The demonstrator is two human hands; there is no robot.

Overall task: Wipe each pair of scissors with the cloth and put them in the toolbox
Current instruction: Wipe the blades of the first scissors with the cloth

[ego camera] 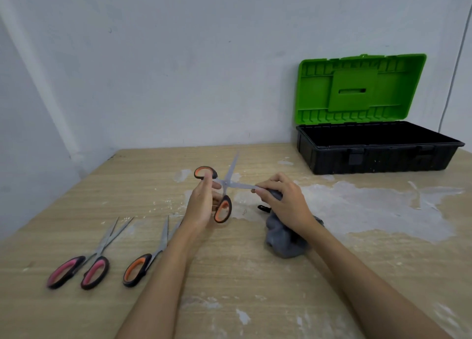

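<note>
Nearest, I see pink-handled scissors (84, 262) and orange-handled scissors (148, 254) lying left, tips pointing far. Beyond, my left hand (201, 205) grips open orange scissors (224, 185) above the table (229, 274), one blade pointing far, the other right into the grey cloth (283, 239) my right hand (283, 200) pinches. Far right, the toolbox (378, 147) stands open.

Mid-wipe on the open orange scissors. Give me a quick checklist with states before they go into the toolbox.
1. Left hand holds the orange scissors by the handles: ok.
2. Right hand pinches one blade through the grey cloth: ok.
3. Blades closed for stowing: not ok, spread wide.
4. Second blade wiped: cannot tell.
5. Toolbox lid up, interior free: ok.
6. Pink scissors and other orange pair waiting on the table: ok.
</note>
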